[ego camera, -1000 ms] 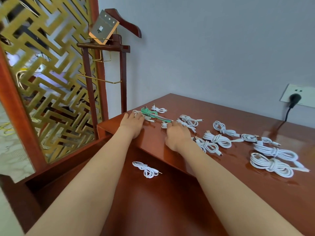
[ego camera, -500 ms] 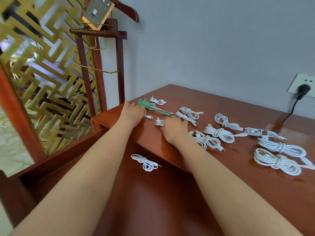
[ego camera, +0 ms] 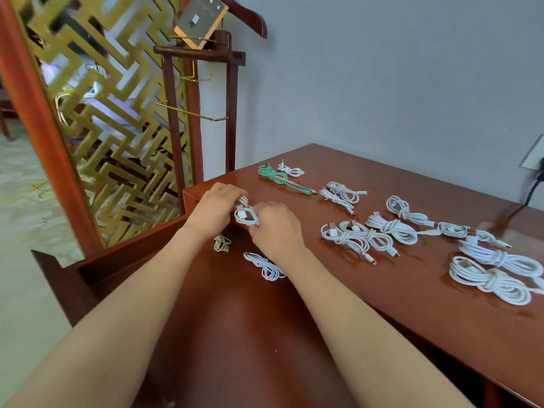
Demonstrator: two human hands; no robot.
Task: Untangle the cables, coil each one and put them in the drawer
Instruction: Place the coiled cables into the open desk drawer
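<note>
1. Plainly the biggest thing is the desk (ego camera: 382,304), glossy red-brown wood that runs off to the right of the fingers, with its near-left corner just beneath them.
2. Left of the fingers stands a screen (ego camera: 117,128) of gold angular fretwork in a red-brown wooden frame.
3. Below the fingers and nearer than them, the drawer (ego camera: 235,334) is open, its floor smooth and of the same polished wood.
4. Beyond the fingers rises a dark wooden clothes stand (ego camera: 203,113) with thin brass rails. A flat tan box (ego camera: 200,20) on top bears a small printed mark too small to read.
5. The left hand (ego camera: 215,212) and right hand (ego camera: 275,228) meet knuckles-up, fingers curled and clamped from either side on a small white cable (ego camera: 245,216) wound into a loop.
6. Right of the fingers, white cables (ego camera: 491,278) lie on the desk, smooth round cords each coiled and wrapped at the waist.
7. Beyond the fingers lies a green cable (ego camera: 273,175), bundled at one end with a straight tail.
8. Under the fingers, in the drawer, sit a white coil (ego camera: 266,266) and a smaller beige coil (ego camera: 222,242), apart from each other.
9. Far right of the fingers, a wall socket (ego camera: 534,156) holds a black plug (ego camera: 540,175).
</note>
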